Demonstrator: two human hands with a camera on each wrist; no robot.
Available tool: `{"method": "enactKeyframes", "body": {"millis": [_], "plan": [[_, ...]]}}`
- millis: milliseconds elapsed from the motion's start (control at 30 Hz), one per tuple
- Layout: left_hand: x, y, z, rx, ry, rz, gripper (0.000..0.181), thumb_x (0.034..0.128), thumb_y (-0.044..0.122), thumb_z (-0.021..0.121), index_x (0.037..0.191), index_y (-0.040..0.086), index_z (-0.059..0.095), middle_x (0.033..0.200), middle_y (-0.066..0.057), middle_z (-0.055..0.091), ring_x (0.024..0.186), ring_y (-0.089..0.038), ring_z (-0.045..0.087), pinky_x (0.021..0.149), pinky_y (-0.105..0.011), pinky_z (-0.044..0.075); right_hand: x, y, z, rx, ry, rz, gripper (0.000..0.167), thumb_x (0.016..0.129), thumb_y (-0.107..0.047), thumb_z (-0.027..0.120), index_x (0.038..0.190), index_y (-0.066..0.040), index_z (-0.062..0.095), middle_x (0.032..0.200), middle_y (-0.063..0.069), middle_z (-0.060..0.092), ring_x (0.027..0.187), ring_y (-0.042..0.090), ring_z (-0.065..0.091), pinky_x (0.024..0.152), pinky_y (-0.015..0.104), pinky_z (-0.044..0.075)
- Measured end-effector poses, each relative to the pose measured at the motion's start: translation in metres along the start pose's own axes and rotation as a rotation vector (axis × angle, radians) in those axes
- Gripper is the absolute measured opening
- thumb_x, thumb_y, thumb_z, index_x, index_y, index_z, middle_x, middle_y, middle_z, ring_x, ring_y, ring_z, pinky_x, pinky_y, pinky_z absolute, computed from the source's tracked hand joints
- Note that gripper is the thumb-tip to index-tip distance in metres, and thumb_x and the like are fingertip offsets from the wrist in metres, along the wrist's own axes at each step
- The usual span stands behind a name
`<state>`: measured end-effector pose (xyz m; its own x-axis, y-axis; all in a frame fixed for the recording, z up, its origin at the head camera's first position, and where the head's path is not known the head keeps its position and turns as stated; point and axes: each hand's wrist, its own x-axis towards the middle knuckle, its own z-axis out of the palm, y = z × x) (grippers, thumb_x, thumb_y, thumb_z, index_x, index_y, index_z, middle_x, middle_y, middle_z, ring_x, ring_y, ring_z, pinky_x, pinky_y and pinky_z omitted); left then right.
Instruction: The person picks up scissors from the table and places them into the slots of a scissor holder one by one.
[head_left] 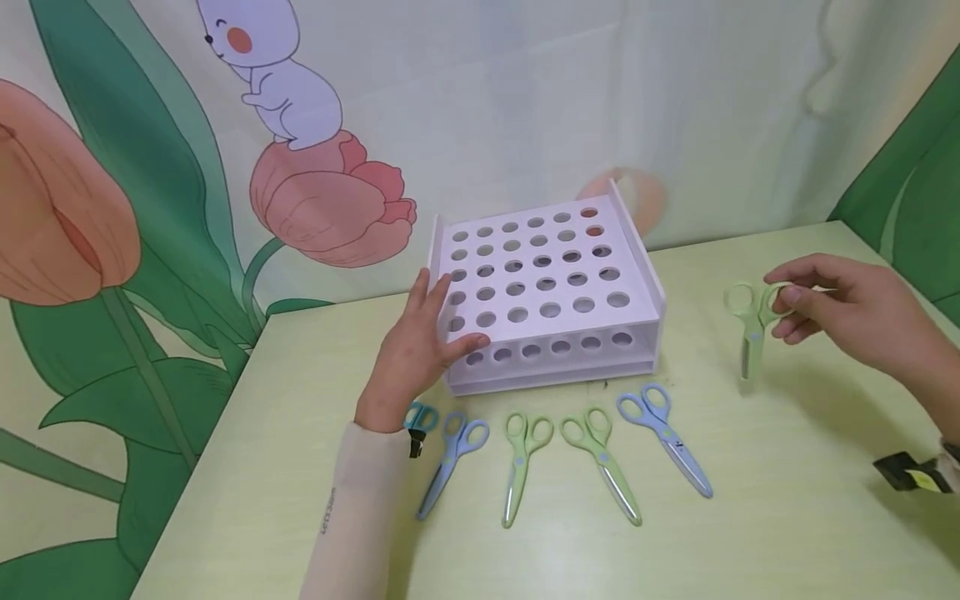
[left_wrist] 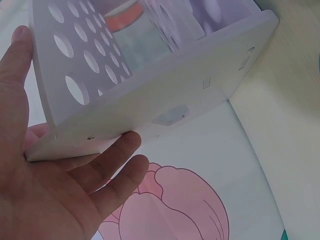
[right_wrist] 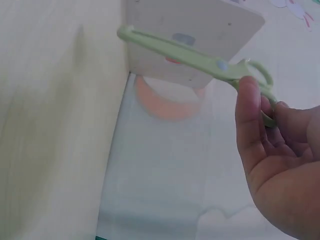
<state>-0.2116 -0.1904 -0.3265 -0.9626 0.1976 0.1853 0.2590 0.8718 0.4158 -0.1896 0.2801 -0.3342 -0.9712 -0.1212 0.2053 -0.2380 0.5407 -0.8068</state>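
Note:
A pair of green scissors hangs blades down above the table, its handle loop pinched by my right hand. The right wrist view shows the thumb and fingers of my right hand on the handle of the green scissors. My left hand holds the left side of a white rack with rows of round holes. In the left wrist view, fingers of my left hand lie against the side panel of the white rack, thumb at its holed top.
In front of the rack lie blue scissors, green scissors, more green scissors and blue scissors. Teal scissors lie partly behind the left wrist. A printed curtain hangs behind the table.

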Motion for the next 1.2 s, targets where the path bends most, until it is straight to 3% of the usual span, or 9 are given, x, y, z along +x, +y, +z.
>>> {"method": "enactKeyframes", "body": {"millis": [200, 333, 433, 633, 833, 933, 1200], "plan": [[0.002, 0.003, 0.005, -0.028, 0.000, -0.002, 0.104, 0.0840, 0.053, 0.078, 0.161, 0.009, 0.024, 0.168, -0.017, 0.005, 0.142, -0.040, 0.037, 0.106, -0.053, 0.041, -0.002, -0.011, -0.011, 0.053, 0.093, 0.029, 0.026, 0.101, -0.011, 0.063, 0.125, -0.002, 0.062, 0.086, -0.009, 0.072, 0.069, 0.010, 0.070, 0.064, 0.022, 0.056], [0.004, 0.007, 0.010, -0.041, -0.005, -0.009, 0.109, 0.0838, 0.054, 0.077, 0.162, 0.008, 0.017, 0.168, -0.016, 0.001, 0.143, -0.040, 0.034, 0.107, -0.052, 0.040, -0.001, -0.016, -0.017, 0.090, 0.150, 0.014, 0.019, 0.100, -0.010, 0.064, 0.119, -0.011, 0.069, 0.085, -0.011, 0.072, 0.067, 0.009, 0.070, 0.063, 0.021, 0.055], [0.006, 0.010, 0.014, -0.053, -0.012, -0.021, 0.116, 0.0826, 0.054, 0.078, 0.162, 0.006, 0.010, 0.168, -0.017, -0.001, 0.143, -0.041, 0.035, 0.107, -0.051, 0.040, 0.001, -0.020, -0.019, 0.113, 0.181, -0.005, 0.018, 0.100, -0.012, 0.064, 0.116, -0.010, 0.072, 0.085, -0.010, 0.072, 0.066, 0.009, 0.069, 0.063, 0.020, 0.055], [0.007, 0.015, 0.017, -0.061, -0.045, -0.049, 0.124, 0.0791, 0.052, 0.083, 0.162, 0.003, 0.004, 0.167, -0.018, -0.001, 0.139, -0.040, 0.040, 0.104, -0.048, 0.043, 0.011, -0.033, -0.016, 0.201, 0.198, -0.156, 0.020, 0.100, -0.008, 0.063, 0.116, 0.003, 0.067, 0.091, -0.001, 0.072, 0.065, 0.011, 0.070, 0.063, 0.022, 0.056], [0.009, 0.014, 0.008, -0.040, -0.044, -0.050, 0.123, 0.0798, 0.050, 0.084, 0.162, 0.003, 0.005, 0.167, -0.018, 0.001, 0.136, -0.039, 0.043, 0.101, -0.048, 0.045, 0.025, -0.060, -0.003, 0.569, 0.188, -0.306, 0.018, 0.098, 0.000, 0.063, 0.114, 0.009, 0.064, 0.091, 0.012, 0.071, 0.063, 0.018, 0.072, 0.061, 0.028, 0.057], [0.006, 0.010, 0.004, -0.033, -0.058, -0.058, 0.122, 0.0804, 0.051, 0.083, 0.162, 0.004, 0.006, 0.167, -0.018, -0.001, 0.136, -0.039, 0.042, 0.101, -0.050, 0.044, 0.030, -0.075, 0.009, 0.670, 0.179, -0.341, 0.019, 0.097, 0.002, 0.064, 0.114, 0.010, 0.064, 0.089, 0.014, 0.070, 0.064, 0.020, 0.072, 0.062, 0.030, 0.058], [0.004, 0.008, 0.002, -0.042, -0.056, -0.047, 0.117, 0.0811, 0.050, 0.083, 0.163, 0.008, 0.011, 0.167, -0.020, 0.000, 0.136, -0.044, 0.041, 0.101, -0.055, 0.043, 0.035, -0.094, 0.034, 0.693, 0.202, -0.396, 0.019, 0.097, 0.001, 0.064, 0.113, 0.010, 0.068, 0.090, 0.017, 0.068, 0.067, 0.023, 0.072, 0.067, 0.034, 0.058]]}}
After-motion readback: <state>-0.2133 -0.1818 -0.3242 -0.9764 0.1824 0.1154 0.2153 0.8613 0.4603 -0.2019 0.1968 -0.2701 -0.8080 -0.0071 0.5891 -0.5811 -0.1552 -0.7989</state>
